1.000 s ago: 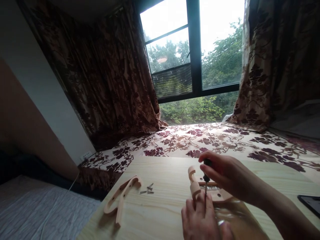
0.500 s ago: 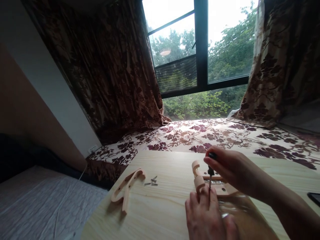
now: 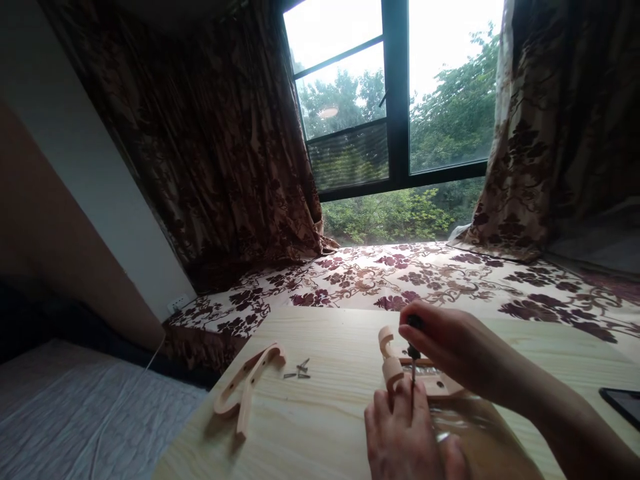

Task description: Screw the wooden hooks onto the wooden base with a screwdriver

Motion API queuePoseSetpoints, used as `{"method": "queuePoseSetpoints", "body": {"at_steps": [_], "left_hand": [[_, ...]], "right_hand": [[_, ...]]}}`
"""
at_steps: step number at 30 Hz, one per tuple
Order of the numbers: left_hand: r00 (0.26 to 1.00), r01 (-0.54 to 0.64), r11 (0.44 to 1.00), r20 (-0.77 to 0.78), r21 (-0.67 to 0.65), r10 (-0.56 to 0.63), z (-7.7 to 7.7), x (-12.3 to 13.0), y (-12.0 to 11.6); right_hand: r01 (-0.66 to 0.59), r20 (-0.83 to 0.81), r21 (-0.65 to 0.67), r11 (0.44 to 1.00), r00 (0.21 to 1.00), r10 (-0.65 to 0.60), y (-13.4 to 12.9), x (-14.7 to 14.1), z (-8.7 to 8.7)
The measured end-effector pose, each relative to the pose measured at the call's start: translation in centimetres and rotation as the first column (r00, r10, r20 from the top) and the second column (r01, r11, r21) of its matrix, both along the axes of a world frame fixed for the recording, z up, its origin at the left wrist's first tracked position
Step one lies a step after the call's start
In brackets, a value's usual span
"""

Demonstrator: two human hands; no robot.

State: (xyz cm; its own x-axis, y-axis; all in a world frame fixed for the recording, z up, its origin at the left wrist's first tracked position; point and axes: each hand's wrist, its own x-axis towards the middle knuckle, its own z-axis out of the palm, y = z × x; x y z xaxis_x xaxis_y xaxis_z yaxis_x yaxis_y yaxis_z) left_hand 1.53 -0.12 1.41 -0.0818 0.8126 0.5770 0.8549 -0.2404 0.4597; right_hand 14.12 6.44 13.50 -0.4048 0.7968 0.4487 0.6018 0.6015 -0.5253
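Note:
My right hand (image 3: pixel 443 340) is wrapped round the black handle of a screwdriver (image 3: pixel 413 352), which stands nearly upright with its shaft pointing down. The tip is hidden at the fingers of my left hand (image 3: pixel 400 430). Those fingers press on and grip the near curved wooden bracket (image 3: pixel 393 371) with a hooked end and dark holes. Just behind lies another curved wooden bracket (image 3: pixel 385 339), partly covered by my right hand. Under and beside my left hand is a brown, shiny plastic-wrapped piece (image 3: pixel 480 430).
On the pale wooden board (image 3: pixel 320 413), two joined wooden brackets (image 3: pixel 250 387) lie at the left beside several small screws (image 3: pixel 301 370). A dark flat device (image 3: pixel 621 405) sits at the right edge. Beyond are a flower-patterned window seat (image 3: pixel 360 280), curtains and a window.
The whole view has shifted slightly, so things appear a little farther left and lower. Both hands keep their hold; the screwdriver stays over the near bracket.

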Motion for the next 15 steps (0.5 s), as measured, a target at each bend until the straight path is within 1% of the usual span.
{"method": "queuePoseSetpoints", "body": {"at_steps": [4, 8, 12, 15], "left_hand": [[1.0, -0.007, 1.0, 0.0, 0.011, 0.007, -0.1, 0.1, 0.1], [0.999, -0.005, 0.997, -0.043, 0.071, 0.008, -0.7, -0.2, 0.3], [0.987, 0.021, 0.996, -0.159, 0.092, -0.006, -1.6, -0.7, 0.6], [0.981, 0.027, 0.995, -0.196, 0.095, -0.008, -2.0, -0.9, 0.8]], "right_hand": [[0.06, 0.002, 0.005, 0.998, 0.998, -0.06, 0.4, -0.1, -0.3], [0.086, 0.017, 0.001, 0.996, 0.996, -0.086, 0.6, 0.2, -0.3], [0.052, 0.029, 0.001, 0.999, 0.998, -0.052, 0.3, 0.5, 0.0], [0.015, 0.009, 0.016, 1.0, 1.0, -0.015, 0.3, 0.6, -0.1]]}}
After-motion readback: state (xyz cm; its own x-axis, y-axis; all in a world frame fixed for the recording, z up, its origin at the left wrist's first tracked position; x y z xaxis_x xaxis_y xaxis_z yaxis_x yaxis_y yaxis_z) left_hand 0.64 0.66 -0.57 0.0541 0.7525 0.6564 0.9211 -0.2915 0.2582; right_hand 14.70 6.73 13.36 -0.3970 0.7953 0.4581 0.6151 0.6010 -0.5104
